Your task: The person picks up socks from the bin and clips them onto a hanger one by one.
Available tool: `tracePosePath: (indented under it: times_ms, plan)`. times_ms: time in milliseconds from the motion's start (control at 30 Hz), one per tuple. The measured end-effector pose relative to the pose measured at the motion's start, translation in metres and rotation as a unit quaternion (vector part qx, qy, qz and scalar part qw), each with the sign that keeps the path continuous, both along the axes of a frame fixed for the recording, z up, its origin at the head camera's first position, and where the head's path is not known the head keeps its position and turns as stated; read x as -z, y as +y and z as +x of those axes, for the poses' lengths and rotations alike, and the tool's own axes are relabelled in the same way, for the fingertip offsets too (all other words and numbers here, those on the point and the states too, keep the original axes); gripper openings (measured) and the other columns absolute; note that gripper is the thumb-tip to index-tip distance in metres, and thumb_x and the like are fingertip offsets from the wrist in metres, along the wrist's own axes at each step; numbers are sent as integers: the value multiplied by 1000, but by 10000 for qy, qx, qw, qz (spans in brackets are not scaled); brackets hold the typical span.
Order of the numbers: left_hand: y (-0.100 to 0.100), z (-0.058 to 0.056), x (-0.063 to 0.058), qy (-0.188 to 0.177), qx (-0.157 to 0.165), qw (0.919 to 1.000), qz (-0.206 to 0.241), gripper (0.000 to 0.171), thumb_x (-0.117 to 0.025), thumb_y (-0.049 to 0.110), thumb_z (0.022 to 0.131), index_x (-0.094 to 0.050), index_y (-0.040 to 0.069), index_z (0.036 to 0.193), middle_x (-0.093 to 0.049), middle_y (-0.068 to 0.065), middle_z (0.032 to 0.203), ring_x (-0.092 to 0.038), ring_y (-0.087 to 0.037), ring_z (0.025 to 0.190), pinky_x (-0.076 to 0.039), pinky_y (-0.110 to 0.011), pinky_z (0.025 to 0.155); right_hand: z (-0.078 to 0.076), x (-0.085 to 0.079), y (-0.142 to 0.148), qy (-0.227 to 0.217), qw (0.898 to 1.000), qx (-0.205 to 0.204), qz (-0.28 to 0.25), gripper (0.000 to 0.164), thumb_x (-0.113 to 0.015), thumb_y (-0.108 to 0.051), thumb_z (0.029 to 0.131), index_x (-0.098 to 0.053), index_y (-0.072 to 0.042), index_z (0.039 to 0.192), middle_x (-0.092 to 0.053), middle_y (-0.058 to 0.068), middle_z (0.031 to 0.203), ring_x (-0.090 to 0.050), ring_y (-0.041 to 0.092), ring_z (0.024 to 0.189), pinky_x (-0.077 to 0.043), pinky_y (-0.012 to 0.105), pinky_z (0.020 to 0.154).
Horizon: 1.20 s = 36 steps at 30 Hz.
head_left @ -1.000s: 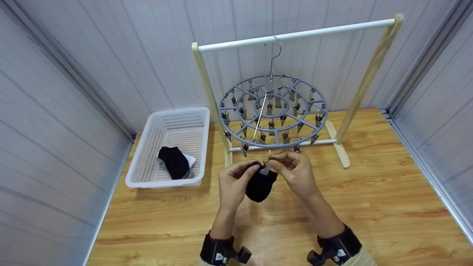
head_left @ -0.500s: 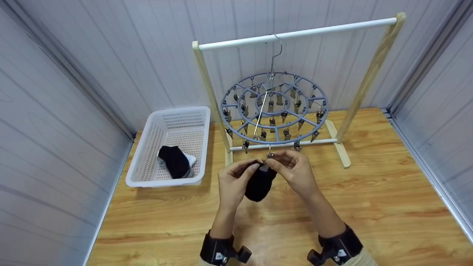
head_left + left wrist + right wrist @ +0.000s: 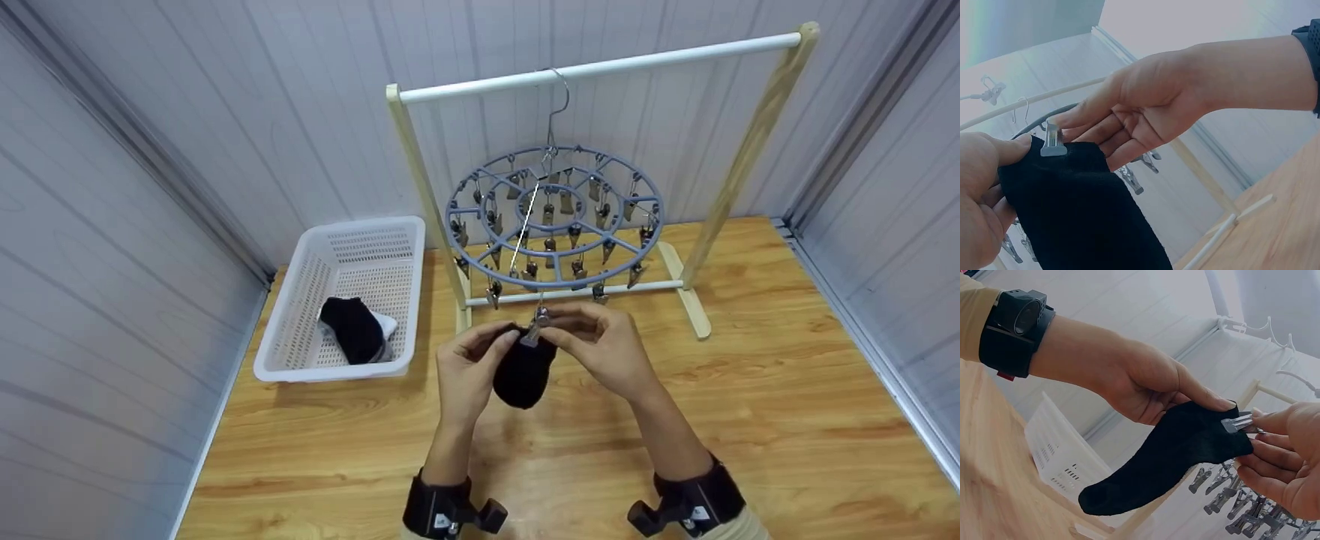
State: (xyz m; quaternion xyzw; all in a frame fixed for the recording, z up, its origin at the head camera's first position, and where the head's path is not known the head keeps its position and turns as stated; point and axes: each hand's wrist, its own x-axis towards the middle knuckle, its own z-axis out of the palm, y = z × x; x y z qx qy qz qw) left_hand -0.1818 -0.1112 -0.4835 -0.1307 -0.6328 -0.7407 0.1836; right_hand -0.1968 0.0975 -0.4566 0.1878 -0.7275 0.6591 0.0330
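A black sock (image 3: 523,375) hangs cuff up below the round hanger (image 3: 559,283), in front of me. My left hand (image 3: 466,371) pinches the cuff's left corner between thumb and fingers. A metal clip (image 3: 1053,140) sits over the cuff's edge, its jaws on the fabric. At the clip's upper end, my right hand (image 3: 600,349) holds it with thumb and forefinger; the other fingers (image 3: 1111,132) lie partly behind the sock. In the right wrist view the sock's toe (image 3: 1098,499) dangles down to the left, with my left thumb on the cuff.
More metal clips (image 3: 549,214) hang from the hanger, which hooks over the white bar (image 3: 675,58) of a wooden stand (image 3: 739,165). On the left a white basket (image 3: 270,352) contains a black sock (image 3: 352,330) over lighter fabric. Panel walls (image 3: 112,262) surround the wooden surface (image 3: 787,420).
The right fingers have shifted slightly away from the clip's upper end, so more of it shows. The hands and sock have drifted slightly left; the hanger sits a little higher.
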Motion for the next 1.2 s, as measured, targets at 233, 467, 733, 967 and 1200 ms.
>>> tracePosePath:
  times_ms: [233,467,733,967,1200]
  plan:
    - [-10,-1,-3,28,-226,9997,35,16,-77,-7,93,-76,-13,107,-79,-21,99,-78,-19,88,-63,-29,79,0,-5,17,246,9989,-42,403,20,-82,-20,95,-79,-14,114,-79,2,105,-76,23,96,-63,34,84]
    - [-20,-2,-6,96,-364,9992,110,16,-76,-9,92,-76,-13,107,-78,-22,99,-77,-18,87,-62,-28,78,-2,-10,34,322,9977,89,590,15,-80,-16,97,-80,-11,111,-79,3,101,-77,23,91,-63,31,82]
    - [-28,-3,-7,6,-532,9985,157,16,-76,-8,92,-75,-14,107,-79,-19,98,-77,-18,85,-62,-28,77,-4,-15,48,147,9980,36,611,17,-77,-15,99,-79,-6,114,-79,8,106,-76,22,94,-62,30,83]
    - [-31,-2,-10,-12,-659,9977,169,16,-76,-9,92,-75,-14,107,-80,-15,98,-77,-16,84,-62,-26,77,-7,-15,52,284,9959,308,802,18,-78,-16,98,-79,-6,112,-79,6,99,-76,21,88,-63,29,79]
    - [-34,-2,-9,-44,-749,9970,186,16,-77,-10,91,-75,-15,106,-80,-13,97,-77,-16,85,-62,-26,77,-5,-14,46,122,9956,279,885,24,-81,-22,97,-78,-11,118,-78,10,108,-75,19,96,-62,29,84]
